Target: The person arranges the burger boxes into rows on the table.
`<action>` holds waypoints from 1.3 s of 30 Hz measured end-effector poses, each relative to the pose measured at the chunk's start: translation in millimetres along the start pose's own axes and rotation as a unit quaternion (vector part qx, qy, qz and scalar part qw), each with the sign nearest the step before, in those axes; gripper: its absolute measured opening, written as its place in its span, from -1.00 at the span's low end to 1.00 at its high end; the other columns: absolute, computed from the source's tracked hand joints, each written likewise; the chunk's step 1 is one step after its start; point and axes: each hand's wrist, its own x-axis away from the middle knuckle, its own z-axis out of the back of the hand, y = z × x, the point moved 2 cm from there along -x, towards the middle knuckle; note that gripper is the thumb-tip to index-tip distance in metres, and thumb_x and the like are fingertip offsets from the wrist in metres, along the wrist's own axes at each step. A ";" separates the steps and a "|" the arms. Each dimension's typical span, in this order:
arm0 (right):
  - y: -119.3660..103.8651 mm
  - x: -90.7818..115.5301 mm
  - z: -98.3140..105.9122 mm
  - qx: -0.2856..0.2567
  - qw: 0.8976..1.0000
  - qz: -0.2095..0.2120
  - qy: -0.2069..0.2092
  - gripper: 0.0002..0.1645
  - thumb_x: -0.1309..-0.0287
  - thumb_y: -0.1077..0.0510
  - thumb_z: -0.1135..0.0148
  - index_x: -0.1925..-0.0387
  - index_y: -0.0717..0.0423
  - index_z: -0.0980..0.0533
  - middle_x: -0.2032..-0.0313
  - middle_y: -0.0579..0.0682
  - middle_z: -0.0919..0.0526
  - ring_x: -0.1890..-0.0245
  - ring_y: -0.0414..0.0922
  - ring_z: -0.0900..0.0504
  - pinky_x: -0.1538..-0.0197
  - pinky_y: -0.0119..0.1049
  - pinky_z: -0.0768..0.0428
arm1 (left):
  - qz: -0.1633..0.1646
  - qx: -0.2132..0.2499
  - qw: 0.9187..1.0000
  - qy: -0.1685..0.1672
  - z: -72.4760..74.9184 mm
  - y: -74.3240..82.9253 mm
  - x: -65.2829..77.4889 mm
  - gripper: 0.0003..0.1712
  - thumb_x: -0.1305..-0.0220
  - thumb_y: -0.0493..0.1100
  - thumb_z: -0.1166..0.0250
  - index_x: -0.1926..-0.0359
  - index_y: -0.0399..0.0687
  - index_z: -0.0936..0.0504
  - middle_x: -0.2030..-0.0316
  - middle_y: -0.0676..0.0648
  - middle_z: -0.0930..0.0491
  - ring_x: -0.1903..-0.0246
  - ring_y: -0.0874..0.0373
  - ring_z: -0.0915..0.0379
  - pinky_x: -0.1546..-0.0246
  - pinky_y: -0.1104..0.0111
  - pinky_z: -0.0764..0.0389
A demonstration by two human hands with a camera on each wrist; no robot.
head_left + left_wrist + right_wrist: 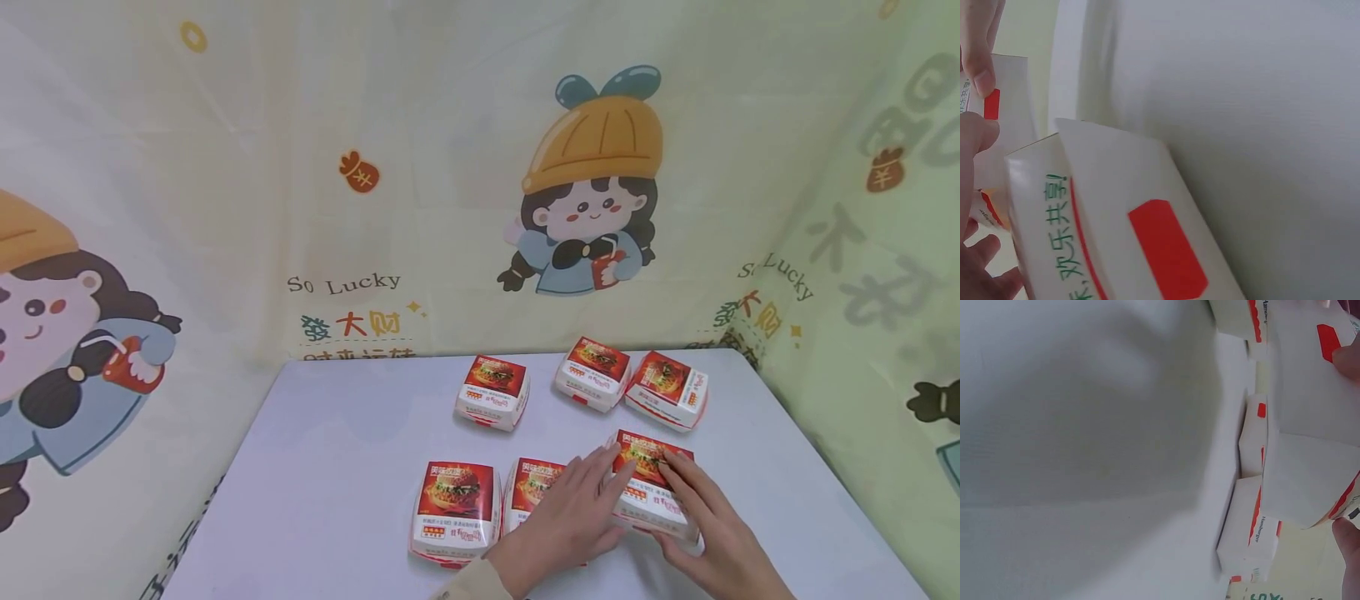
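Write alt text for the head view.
A left hand and right hand grip a square red-and-white cardboard burger box over a white table. Two matching boxes lie to its left and three boxes farther back, before cream cartoon-printed cloth.

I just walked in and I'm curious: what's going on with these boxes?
A person grips one burger box between the left hand and the right hand. Two more boxes sit to its left, one partly hidden by the left hand. Three other boxes sit farther back on the white table.
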 end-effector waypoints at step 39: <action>8.8 14.5 -25.9 0.006 0.997 -0.024 -0.079 0.13 0.46 -0.09 -0.72 -0.27 0.03 -0.41 -0.34 -0.01 -0.35 -0.35 -0.51 -0.04 -0.19 -0.91 -0.08 | 0.023 -0.043 0.997 -0.057 -23.9 6.3 1.0 0.10 -0.10 0.62 -0.06 -0.51 0.14 -0.17 -0.52 0.06 -0.10 -0.52 0.17 -0.01 -0.50 -0.01 -0.14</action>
